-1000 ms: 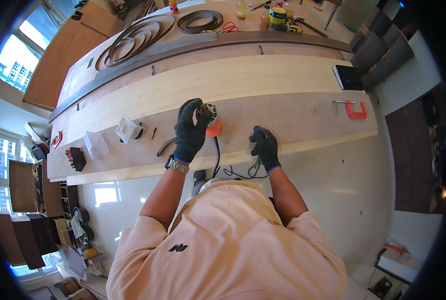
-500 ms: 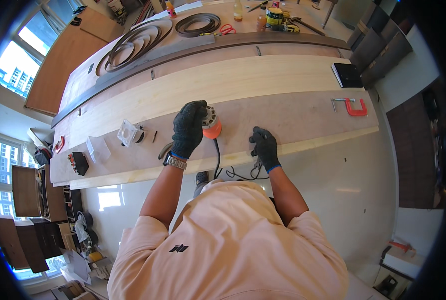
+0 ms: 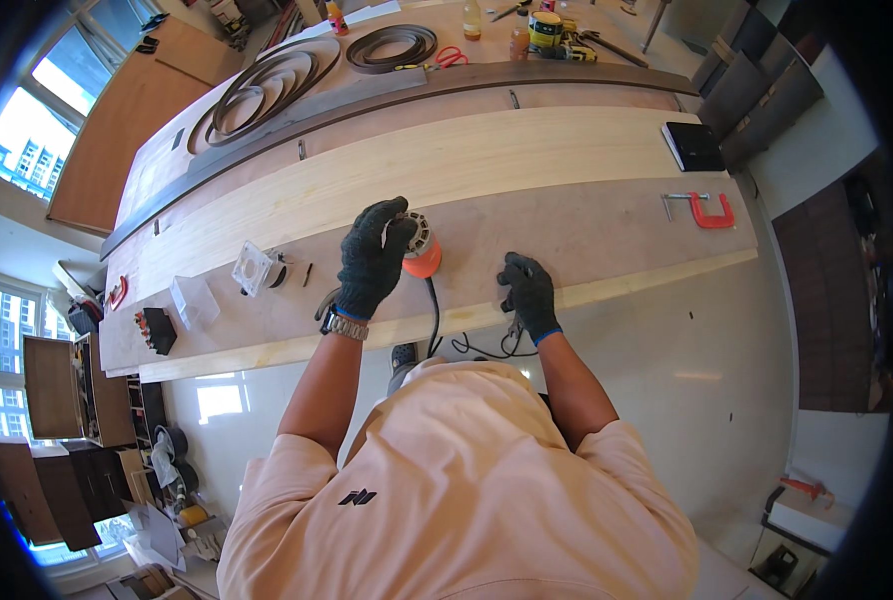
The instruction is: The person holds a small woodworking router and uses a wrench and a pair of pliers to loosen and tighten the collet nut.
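1. The left hand (image 3: 372,262), in a dark knitted glove, is raised over the surface (image 3: 607,225). Its grip is partly curled, thumb and forefinger bent toward each other; whether anything small is pinched there I cannot tell.
2. The orange power tool (image 3: 423,262) is on the surface just right of that grip, its slotted metal end toward the far side and its orange body toward the person. The thumb overlaps the metal end's left side in view; whether they touch cannot be told.
3. The right hand (image 3: 531,296), gloved alike, is at the near edge, to the right of the tool and apart from it. Its grip is loosely curled, fingers bent inward; whether it has hold of anything cannot be told.
4. A black cord (image 3: 434,312) runs from the tool's near end over the edge, and loops of it hang just below the right hand.
5. Left of the left hand lie a short dark rod (image 3: 308,274), a clear plastic base (image 3: 254,268), a clear plastic piece (image 3: 196,302) and a black bit holder (image 3: 161,331).
6. Far right lie a red clamp (image 3: 713,219) and a black notebook (image 3: 696,148).
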The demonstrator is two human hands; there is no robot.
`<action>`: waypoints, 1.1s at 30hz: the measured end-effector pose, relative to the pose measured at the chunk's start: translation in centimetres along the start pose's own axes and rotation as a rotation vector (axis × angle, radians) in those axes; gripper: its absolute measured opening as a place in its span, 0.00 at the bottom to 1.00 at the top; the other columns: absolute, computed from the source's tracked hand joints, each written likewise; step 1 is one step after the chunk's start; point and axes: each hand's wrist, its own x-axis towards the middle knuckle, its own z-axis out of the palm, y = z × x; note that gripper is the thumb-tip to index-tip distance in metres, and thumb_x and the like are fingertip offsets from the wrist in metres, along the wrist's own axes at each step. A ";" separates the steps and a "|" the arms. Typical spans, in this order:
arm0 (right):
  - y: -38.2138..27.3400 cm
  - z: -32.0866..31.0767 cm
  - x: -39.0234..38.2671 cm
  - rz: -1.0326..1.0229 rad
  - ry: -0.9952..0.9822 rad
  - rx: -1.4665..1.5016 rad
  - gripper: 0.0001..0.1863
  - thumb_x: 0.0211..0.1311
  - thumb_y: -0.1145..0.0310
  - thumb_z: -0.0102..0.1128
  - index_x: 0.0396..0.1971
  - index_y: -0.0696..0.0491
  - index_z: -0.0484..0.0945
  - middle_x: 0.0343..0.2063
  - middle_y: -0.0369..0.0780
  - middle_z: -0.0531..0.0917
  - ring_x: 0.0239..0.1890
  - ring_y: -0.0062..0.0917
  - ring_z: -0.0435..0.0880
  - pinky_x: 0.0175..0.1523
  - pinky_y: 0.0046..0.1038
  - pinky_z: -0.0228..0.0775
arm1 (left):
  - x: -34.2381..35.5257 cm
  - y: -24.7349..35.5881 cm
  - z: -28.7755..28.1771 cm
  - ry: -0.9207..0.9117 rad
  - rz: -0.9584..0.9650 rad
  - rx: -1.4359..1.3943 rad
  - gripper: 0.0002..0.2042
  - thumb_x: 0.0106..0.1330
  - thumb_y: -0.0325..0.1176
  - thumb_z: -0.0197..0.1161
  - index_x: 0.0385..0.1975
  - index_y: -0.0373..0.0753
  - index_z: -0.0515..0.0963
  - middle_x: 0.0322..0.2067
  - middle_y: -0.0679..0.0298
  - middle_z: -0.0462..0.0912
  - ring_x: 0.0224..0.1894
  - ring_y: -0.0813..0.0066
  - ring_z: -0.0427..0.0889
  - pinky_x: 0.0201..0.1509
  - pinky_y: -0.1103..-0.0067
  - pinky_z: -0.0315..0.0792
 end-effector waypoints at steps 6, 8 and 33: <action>-0.1 0.1 0.1 0.009 0.007 -0.017 0.21 0.68 0.64 0.61 0.58 0.56 0.80 0.34 0.41 0.87 0.16 0.19 0.77 0.21 0.27 0.77 | -0.2 -1.0 0.3 -0.049 -0.005 -0.051 0.12 0.68 0.32 0.67 0.49 0.37 0.85 0.46 0.55 0.89 0.50 0.59 0.87 0.57 0.69 0.80; -0.1 0.1 0.2 0.013 0.008 -0.017 0.21 0.68 0.64 0.61 0.58 0.56 0.80 0.34 0.41 0.87 0.16 0.20 0.77 0.21 0.27 0.77 | -0.2 -1.1 0.5 -0.027 -0.041 -0.054 0.12 0.67 0.32 0.67 0.48 0.37 0.85 0.45 0.55 0.89 0.50 0.59 0.88 0.56 0.69 0.81; 0.2 0.0 0.2 -0.014 -0.001 0.008 0.20 0.68 0.66 0.61 0.57 0.57 0.80 0.33 0.42 0.87 0.15 0.20 0.77 0.20 0.27 0.76 | 0.4 1.2 0.4 0.022 -0.087 -0.009 0.09 0.65 0.33 0.70 0.42 0.37 0.85 0.40 0.56 0.89 0.43 0.61 0.89 0.49 0.71 0.81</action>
